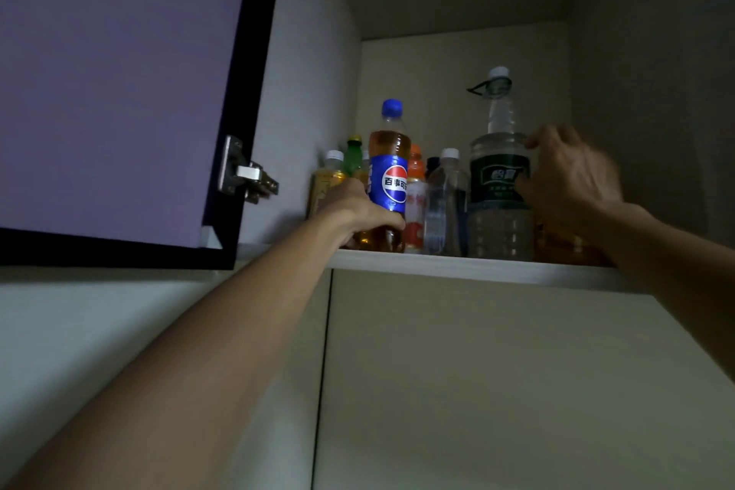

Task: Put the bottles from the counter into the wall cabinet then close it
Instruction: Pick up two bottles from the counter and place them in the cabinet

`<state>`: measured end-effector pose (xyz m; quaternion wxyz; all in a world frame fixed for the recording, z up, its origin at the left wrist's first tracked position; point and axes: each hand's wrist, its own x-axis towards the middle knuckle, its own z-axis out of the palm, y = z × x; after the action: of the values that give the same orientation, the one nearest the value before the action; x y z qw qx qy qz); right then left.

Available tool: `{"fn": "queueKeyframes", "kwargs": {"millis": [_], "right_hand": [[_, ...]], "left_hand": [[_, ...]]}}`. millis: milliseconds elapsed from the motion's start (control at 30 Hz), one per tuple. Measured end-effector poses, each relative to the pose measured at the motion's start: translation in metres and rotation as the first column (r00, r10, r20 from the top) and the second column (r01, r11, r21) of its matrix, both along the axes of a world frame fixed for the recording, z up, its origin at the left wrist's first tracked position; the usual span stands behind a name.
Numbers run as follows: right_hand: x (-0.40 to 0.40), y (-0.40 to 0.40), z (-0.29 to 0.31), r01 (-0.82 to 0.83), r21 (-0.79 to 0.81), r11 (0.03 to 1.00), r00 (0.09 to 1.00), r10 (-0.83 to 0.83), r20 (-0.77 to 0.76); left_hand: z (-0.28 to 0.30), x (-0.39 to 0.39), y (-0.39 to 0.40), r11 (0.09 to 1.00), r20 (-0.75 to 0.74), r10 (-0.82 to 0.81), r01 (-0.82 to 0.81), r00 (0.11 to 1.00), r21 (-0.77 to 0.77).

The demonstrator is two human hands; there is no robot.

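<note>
While the purple cabinet door (119,84) stands swung open at 9 o'clock, a person's left hand (358,211) wraps its fingers around the lower body of a blue-capped Pepsi bottle (389,175) with Chinese lettering, upright on the cabinet shelf (477,268). At 3 o'clock, the right hand (572,175), blurred, fingers loosely spread, touches a large clear, ribbed water bottle (499,187) with a dark green label; smaller plastic bottles (441,195) crowd between.
</note>
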<state>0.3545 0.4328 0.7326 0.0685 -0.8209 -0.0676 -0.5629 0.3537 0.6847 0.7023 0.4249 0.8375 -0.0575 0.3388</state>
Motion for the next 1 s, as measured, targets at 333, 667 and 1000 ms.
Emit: {"fn": "queueKeyframes", "kwargs": {"millis": [333, 667, 1000], "right_hand": [[-0.007, 0.117, -0.007, -0.354, 0.075, 0.932, 0.794, 0.342, -0.503], [0.008, 0.225, -0.023, -0.500, -0.015, 0.866, 0.604, 0.337, -0.722], [0.015, 0.228, -0.024, -0.516, -0.083, 0.853, 0.636, 0.317, -0.703]], "left_hand": [[0.001, -0.014, 0.049, 0.967, 0.036, 0.253, -0.254, 0.967, 0.030], [0.001, -0.005, 0.059, 0.789, 0.138, 0.513, -0.529, 0.847, 0.312], [0.001, -0.002, 0.058, 0.623, 0.195, 0.596, -0.602, 0.779, 0.499]]}}
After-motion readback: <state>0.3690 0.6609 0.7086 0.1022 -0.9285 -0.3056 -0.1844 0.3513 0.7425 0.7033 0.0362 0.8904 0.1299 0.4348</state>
